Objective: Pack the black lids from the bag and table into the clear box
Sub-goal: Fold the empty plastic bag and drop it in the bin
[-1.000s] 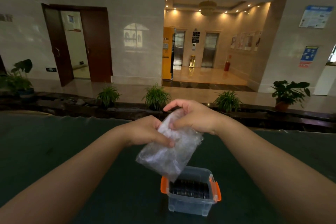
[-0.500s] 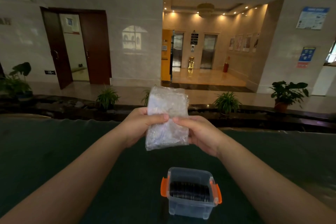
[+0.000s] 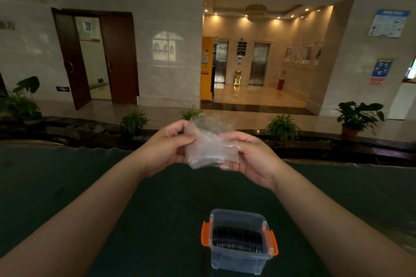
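Holding the clear bag (image 3: 211, 141) above the far part of the dark green table (image 3: 67, 186), both hands pinch it: left hand (image 3: 167, 146) fingers clamped on its left edge, right hand (image 3: 249, 157) fingers clamped on its right edge. Bag crumpled, translucent; contents not discernible. Clear box (image 3: 238, 254) with orange latches stands near, apart from both forearms, open-topped. Black lids (image 3: 237, 240) stacked on edge in a row inside. Potted plants (image 3: 281, 128) line the floor beyond the table.

The bag (image 3: 211, 141) hung between the left hand (image 3: 167, 146) and right hand (image 3: 252, 159); below them (nearer the person) the box (image 3: 238, 240) sat on the bench (image 3: 67, 186), lids (image 3: 237, 240) inside.
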The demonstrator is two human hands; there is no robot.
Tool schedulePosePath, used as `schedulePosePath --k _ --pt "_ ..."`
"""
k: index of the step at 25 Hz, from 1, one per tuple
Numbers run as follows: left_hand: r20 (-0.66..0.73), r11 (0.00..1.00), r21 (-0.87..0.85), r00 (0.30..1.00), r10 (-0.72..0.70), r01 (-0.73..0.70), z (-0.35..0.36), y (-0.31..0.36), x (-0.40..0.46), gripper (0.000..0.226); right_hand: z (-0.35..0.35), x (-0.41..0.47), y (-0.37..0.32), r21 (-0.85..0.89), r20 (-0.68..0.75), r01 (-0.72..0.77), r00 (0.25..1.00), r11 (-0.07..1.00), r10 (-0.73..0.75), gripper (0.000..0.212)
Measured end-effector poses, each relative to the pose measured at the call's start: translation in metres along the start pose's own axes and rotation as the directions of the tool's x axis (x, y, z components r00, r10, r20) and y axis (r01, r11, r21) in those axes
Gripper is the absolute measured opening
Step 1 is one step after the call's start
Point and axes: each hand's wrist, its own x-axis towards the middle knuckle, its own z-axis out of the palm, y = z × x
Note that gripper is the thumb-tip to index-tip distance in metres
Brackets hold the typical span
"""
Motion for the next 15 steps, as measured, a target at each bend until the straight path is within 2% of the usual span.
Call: schedulePosePath --k 1,4,6,7,9,10,13,15 --pt "-0.011 1.0 0.013 1.0 0.01 -0.01 -0.001 0.002 0.0 0.014 0.001 0.002 0.0 0.013 0.005 0.002 1.0 1.0 -0.002 0.021" --pt "-0.036 0.999 0.011 0.999 0.037 -0.037 0.0 0.01 -0.004 0.036 0.003 0.008 -0.001 0.042 0.038 0.026 0.999 0.999 -0.028 0.034" --pt "-0.091 0.992 0.1 0.992 0.083 -0.074 0.0 0.016 -0.005 0.037 0.009 0.012 -0.008 -0.035 0.006 0.059 0.998 0.998 -0.058 0.047" --pt "-0.102 0.978 0.185 0.988 0.119 -0.099 0.0 0.018 -0.006 0.03 0.011 0.014 -0.011 -0.099 -0.023 0.065 0.997 0.993 -0.068 0.048" --pt "-0.069 0.947 0.294 0.985 0.159 -0.132 0.0 0.02 -0.003 0.025 0.015 0.016 -0.016 -0.191 -0.066 0.077 0.994 0.979 -0.091 0.032" --pt "-0.058 0.946 0.295 0.986 0.156 -0.133 -0.001 0.019 0.0 0.031 0.016 0.016 -0.016 -0.184 -0.08 0.083 0.992 0.979 -0.099 0.027" --pt "-0.034 0.953 0.254 0.983 0.18 -0.166 0.005 0.015 0.01 0.038 0.013 0.006 -0.016 -0.096 -0.06 0.023 0.998 0.995 -0.029 0.054" --pt "-0.001 0.959 0.207 0.981 0.196 -0.192 0.012 0.009 0.02 0.042 0.007 -0.007 -0.012 -0.092 -0.038 0.004 0.999 0.996 -0.007 0.049"
